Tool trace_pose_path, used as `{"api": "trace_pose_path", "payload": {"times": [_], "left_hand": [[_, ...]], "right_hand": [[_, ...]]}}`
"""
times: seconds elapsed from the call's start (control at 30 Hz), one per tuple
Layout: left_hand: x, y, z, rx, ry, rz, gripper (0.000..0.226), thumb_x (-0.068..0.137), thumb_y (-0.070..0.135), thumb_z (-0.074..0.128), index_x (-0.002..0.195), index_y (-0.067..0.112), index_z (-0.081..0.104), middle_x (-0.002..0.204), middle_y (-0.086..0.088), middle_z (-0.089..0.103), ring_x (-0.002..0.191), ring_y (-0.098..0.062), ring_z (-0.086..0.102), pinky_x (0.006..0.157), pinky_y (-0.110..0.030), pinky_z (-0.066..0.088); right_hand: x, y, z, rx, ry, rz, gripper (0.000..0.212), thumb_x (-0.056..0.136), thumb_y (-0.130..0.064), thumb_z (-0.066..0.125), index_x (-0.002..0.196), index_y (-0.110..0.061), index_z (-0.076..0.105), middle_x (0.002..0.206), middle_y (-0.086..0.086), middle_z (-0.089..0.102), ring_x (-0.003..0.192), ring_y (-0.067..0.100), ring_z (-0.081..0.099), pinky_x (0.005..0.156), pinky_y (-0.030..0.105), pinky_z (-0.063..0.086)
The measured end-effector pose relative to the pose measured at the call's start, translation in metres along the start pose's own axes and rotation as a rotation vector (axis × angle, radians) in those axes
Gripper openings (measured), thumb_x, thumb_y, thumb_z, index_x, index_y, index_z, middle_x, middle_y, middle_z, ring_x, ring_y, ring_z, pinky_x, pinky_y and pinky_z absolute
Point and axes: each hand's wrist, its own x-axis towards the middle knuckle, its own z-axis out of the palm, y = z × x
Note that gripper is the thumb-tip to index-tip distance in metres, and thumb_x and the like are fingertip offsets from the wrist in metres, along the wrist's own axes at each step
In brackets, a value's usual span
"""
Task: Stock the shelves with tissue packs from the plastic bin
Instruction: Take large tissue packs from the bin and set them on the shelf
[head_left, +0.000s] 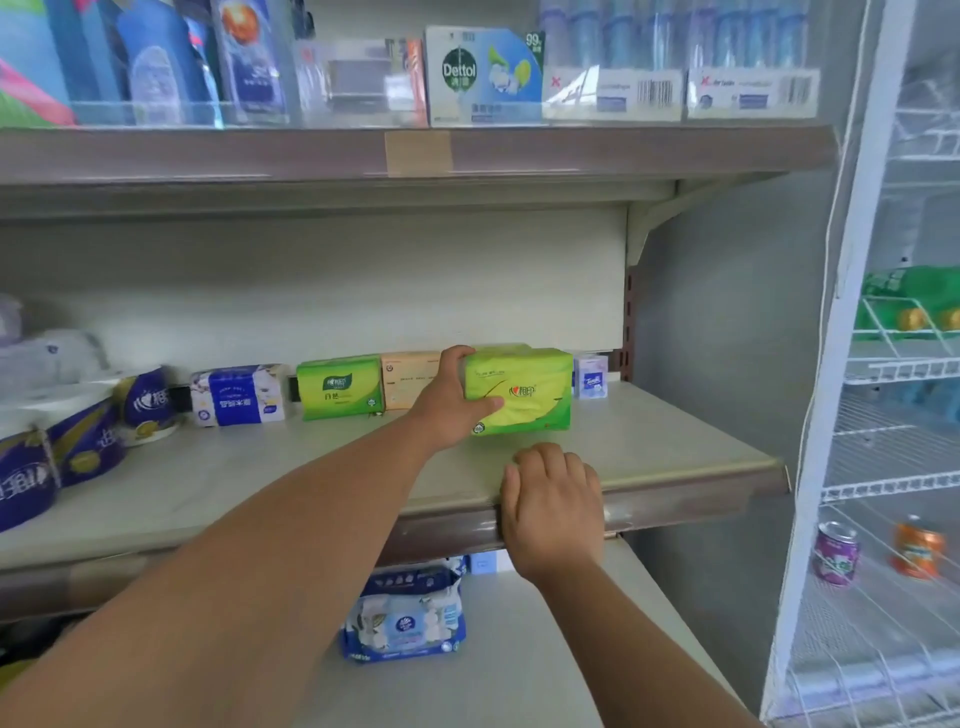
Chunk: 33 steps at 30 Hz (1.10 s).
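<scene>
Right hand: rests on the front lip of the middle shelf, fingers loosely bent, holding nothing
Left hand: further in over the middle shelf, gripping the left end of the yellow-green tissue pack, thumb across its front face, fingers over its top
Pack's lie: toward the shelf's right end, long axis running side to side along the shelf; whether its base rests on the deck cannot be told
Nearer hand: the left has it; the right is free, just in front
Back row: peach pack left of the held pack, small blue pocket pack right of it
Room: bare deck to the shelf's right end; probably a short push straight back, minding the pocket pack
Plastic bin: not in view
</scene>
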Motion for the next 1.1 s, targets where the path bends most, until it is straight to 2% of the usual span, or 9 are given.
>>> {"api": "trace_pose_path", "payload": {"times": [0.17,0.37,0.57,0.7,0.8,0.87,0.97,1.03,1.1], "left_hand": [[0.02,-0.016,0.021,0.153,-0.032,-0.044,0.075,0.088,0.028,0.069,0.142,0.022,0.018,0.119,-0.011,0.056,0.104,-0.028,0.058,0.087,-0.029,0.044],[0.032,-0.024,0.029,0.223,-0.03,-0.077,0.078,0.088,0.033,0.068,0.143,0.022,0.014,0.126,-0.014,0.055,0.111,-0.03,0.057,0.094,-0.034,0.046],[0.027,-0.026,0.03,0.273,0.012,-0.108,0.082,0.086,0.04,0.068,0.147,0.027,0.013,0.129,-0.019,0.049,0.108,-0.032,0.056,0.09,-0.032,0.044],[0.022,-0.019,0.027,0.279,0.001,-0.186,0.101,0.08,0.042,0.074,0.15,0.022,0.004,0.138,-0.017,0.045,0.122,-0.033,0.051,0.103,-0.037,0.042],[0.006,-0.012,0.022,0.302,0.008,-0.248,0.114,0.073,0.035,0.081,0.151,0.017,0.0,0.14,-0.016,0.042,0.126,-0.032,0.047,0.105,-0.037,0.041],[-0.014,-0.004,0.016,0.32,0.08,-0.171,0.104,0.074,0.027,0.079,0.15,0.018,0.008,0.136,-0.017,0.039,0.124,-0.035,0.046,0.102,-0.039,0.042],[-0.055,0.001,0.009,0.319,0.232,0.054,0.075,0.076,0.016,0.07,0.141,0.016,0.032,0.128,-0.016,0.046,0.119,-0.033,0.046,0.099,-0.039,0.041],[-0.086,-0.002,0.007,0.283,0.249,0.181,0.059,0.078,0.011,0.066,0.133,0.013,0.045,0.125,-0.012,0.051,0.117,-0.029,0.048,0.099,-0.034,0.04],[-0.12,-0.01,0.006,0.249,0.225,0.283,0.047,0.08,0.007,0.062,0.125,0.012,0.052,0.122,-0.007,0.054,0.115,-0.024,0.051,0.097,-0.026,0.038]], "right_hand": [[0.002,0.003,0.009,-0.055,0.057,0.008,0.034,0.096,-0.031,0.033,0.077,-0.022,0.059,0.081,0.0,0.055,0.076,0.027,0.049,0.076,0.039,0.038],[0.003,0.003,0.014,-0.073,0.086,0.007,0.034,0.095,-0.032,0.033,0.077,-0.021,0.06,0.081,0.001,0.055,0.075,0.027,0.048,0.076,0.039,0.036],[0.002,0.004,0.014,-0.09,0.079,-0.002,0.038,0.096,-0.032,0.03,0.075,-0.02,0.06,0.078,0.001,0.054,0.074,0.027,0.048,0.075,0.038,0.035],[0.002,0.003,0.012,-0.091,0.07,-0.008,0.04,0.096,-0.033,0.029,0.076,-0.02,0.061,0.078,0.001,0.056,0.074,0.027,0.049,0.075,0.039,0.038],[0.004,0.003,0.01,-0.087,0.04,0.006,0.041,0.095,-0.034,0.029,0.077,-0.02,0.063,0.079,0.001,0.057,0.076,0.027,0.05,0.075,0.038,0.038],[0.006,0.003,0.008,-0.078,-0.005,-0.002,0.043,0.096,-0.034,0.028,0.08,-0.019,0.065,0.082,0.002,0.058,0.079,0.027,0.051,0.076,0.038,0.039],[0.006,0.004,0.003,-0.047,-0.069,-0.029,0.046,0.097,-0.037,0.024,0.089,-0.017,0.064,0.09,0.004,0.059,0.086,0.028,0.051,0.081,0.039,0.039],[0.007,0.003,-0.004,-0.018,-0.07,-0.031,0.048,0.096,-0.039,0.022,0.096,-0.014,0.063,0.097,0.008,0.059,0.092,0.031,0.051,0.088,0.041,0.037],[-0.003,0.002,-0.012,0.013,-0.006,-0.04,0.045,0.096,-0.039,0.029,0.103,-0.01,0.062,0.105,0.012,0.059,0.096,0.035,0.051,0.094,0.043,0.036]]}}
